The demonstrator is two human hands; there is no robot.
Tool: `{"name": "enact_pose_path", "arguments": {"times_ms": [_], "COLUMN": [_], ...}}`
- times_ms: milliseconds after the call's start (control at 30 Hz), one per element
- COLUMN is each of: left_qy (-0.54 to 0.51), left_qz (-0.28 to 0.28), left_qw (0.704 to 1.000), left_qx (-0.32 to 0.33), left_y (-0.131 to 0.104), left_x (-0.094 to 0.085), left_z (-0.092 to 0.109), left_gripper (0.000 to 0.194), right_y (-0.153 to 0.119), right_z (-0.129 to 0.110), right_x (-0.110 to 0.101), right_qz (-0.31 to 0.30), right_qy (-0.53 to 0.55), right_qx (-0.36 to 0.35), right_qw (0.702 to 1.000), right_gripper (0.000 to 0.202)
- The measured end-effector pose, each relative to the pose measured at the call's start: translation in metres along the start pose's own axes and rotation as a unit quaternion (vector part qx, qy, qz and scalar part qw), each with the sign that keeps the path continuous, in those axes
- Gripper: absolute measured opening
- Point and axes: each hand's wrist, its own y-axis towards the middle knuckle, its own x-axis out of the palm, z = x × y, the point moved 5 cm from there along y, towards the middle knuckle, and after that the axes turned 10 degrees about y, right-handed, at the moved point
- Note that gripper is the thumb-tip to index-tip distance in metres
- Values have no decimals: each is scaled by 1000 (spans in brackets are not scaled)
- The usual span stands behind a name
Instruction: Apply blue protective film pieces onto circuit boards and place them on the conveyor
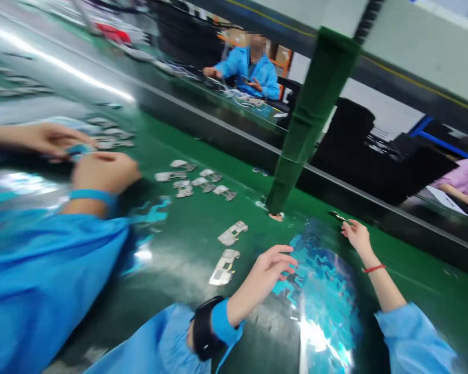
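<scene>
Hands at lower centre: left hand (pixel 271 270) spread empty on blue film pile (pixel 320 296), right hand (pixel 356 235) pinching a small dark piece (pixel 337 215); metal parts (pixel 228 249) on bench (pixel 187 228) unpicked.

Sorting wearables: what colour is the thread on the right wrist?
Red; the thread circles the right hand's wrist, clearest in the head view.

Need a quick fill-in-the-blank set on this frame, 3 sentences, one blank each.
1. The right hand wears a thin ___ wrist string.
2. The left hand rests at the edge of a pile of ___ film scraps.
3. Flat metal parts lie on a ___ work surface.

Missing words: red; blue; green
</scene>
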Motion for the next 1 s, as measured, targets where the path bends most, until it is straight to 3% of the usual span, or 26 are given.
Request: {"name": "enact_pose_path", "arguments": {"times_ms": [100, 200, 400, 600, 700, 867, 1000], "left_qy": [16, 34, 61, 73, 67, 64, 54], "left_qz": [-14, -44, -76, -64, -71, -58, -56], "left_qw": [1000, 998, 995, 995, 995, 996, 997], "left_qx": [2, 5, 20, 23, 17, 4, 2], "left_y": [1, 4, 0, -2, -4, -3, 1], "left_x": [-2, 0, 7, 7, 9, 10, 8], "left_z": [-2, -5, -7, -5, -6, -8, -10], "left_gripper": [32, 30, 21, 17, 15, 15, 14], "right_y": [-4, -13, -35, -108, -136, -120, -108], "right_z": [15, 21, 2, -21, -14, 21, 17], "right_x": [-6, -6, -5, 1, 0, -15, -26], "right_qz": [16, -16, -69, -162, -212, -163, -129], "right_qy": [-72, -117, -137, -142, -174, -212, -145], "right_qx": [-35, -76, -154, -175, -168, -138, -59], "right_qw": [997, 990, 976, 961, 947, 954, 979], "right_gripper": [21, 20, 25, 36, 55, 72, 80]}}
